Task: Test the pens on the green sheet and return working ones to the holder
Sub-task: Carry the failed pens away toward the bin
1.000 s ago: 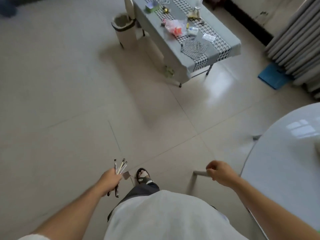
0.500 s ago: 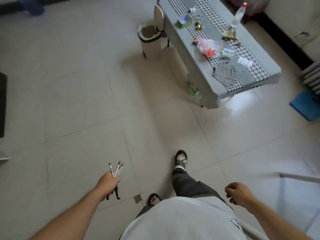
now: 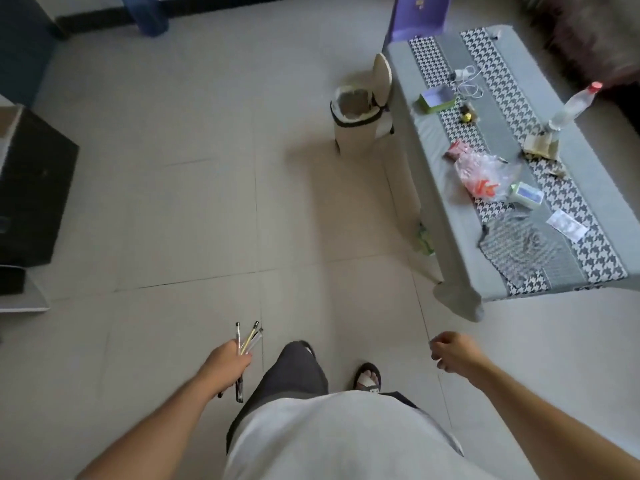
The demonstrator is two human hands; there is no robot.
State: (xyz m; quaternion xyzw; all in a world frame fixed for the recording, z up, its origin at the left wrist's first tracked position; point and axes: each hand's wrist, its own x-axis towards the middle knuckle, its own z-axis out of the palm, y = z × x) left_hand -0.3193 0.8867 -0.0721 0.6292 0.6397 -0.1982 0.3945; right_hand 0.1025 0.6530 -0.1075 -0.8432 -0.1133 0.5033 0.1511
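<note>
The bin (image 3: 358, 114) beside the table (image 3: 450, 258) has its lid flipped up and a liner inside; can't make out what's in it. On the table there's a small open green box (image 3: 437, 100) and a clear bag (image 3: 485, 176) with something orange in it. The pens (image 3: 246, 341) are bunched in the left hand (image 3: 227, 367), fingers wrapped round them, tips fanning out above the fist over the floor. The right hand (image 3: 452, 351) hangs loosely curled, holding nothing.

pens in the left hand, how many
3 tips show, fanned above the left hand: a dark pen, a yellowish pen and a clear pen. More may be hidden in the fist.
</note>
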